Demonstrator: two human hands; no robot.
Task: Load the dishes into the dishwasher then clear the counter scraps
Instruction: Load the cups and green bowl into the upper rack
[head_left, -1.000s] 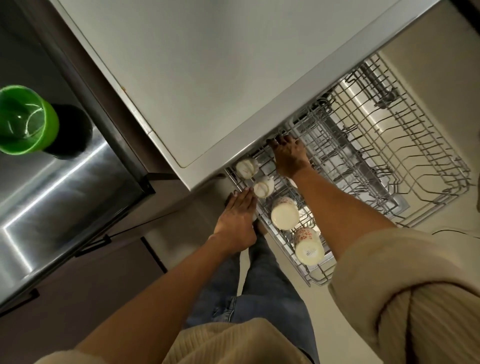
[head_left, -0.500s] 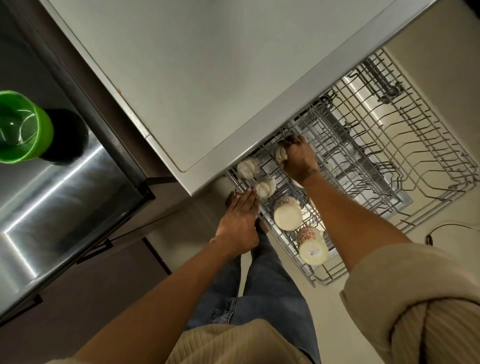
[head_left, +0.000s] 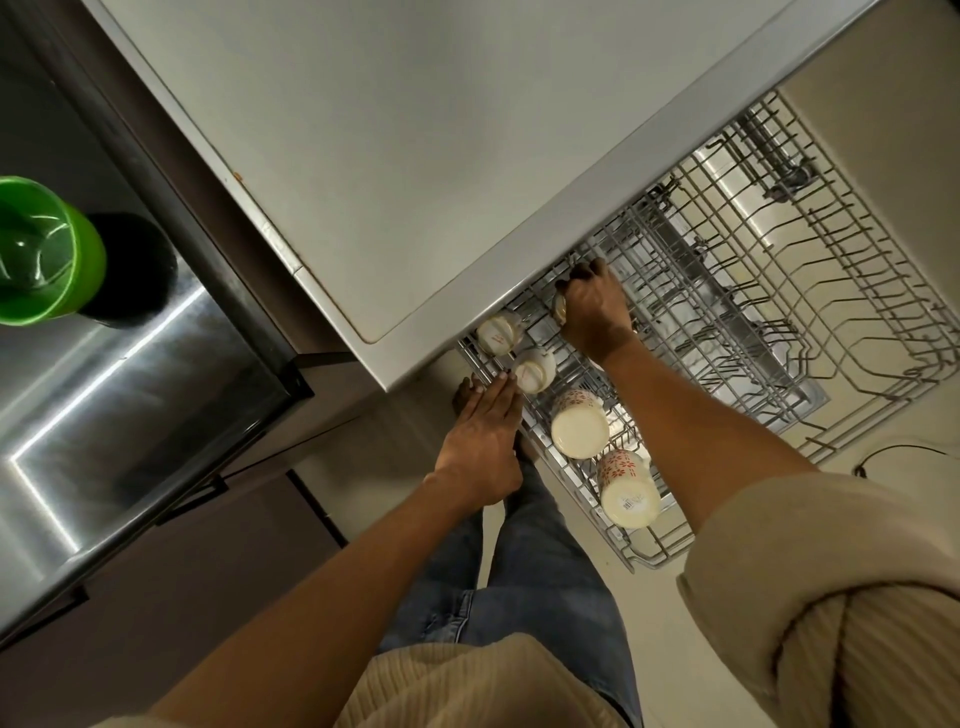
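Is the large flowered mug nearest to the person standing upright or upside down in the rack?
Upside down. The flowered mug shows its flat cream base with a barcode sticker, facing up, in the dishwasher rack.

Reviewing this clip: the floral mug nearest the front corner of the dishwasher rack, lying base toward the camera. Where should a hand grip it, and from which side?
Grip the floral mug around its patterned side wall, coming from above. Its flat cream base faces up and offers nothing to pinch; rack wires hem it in lower down. No handle shows.
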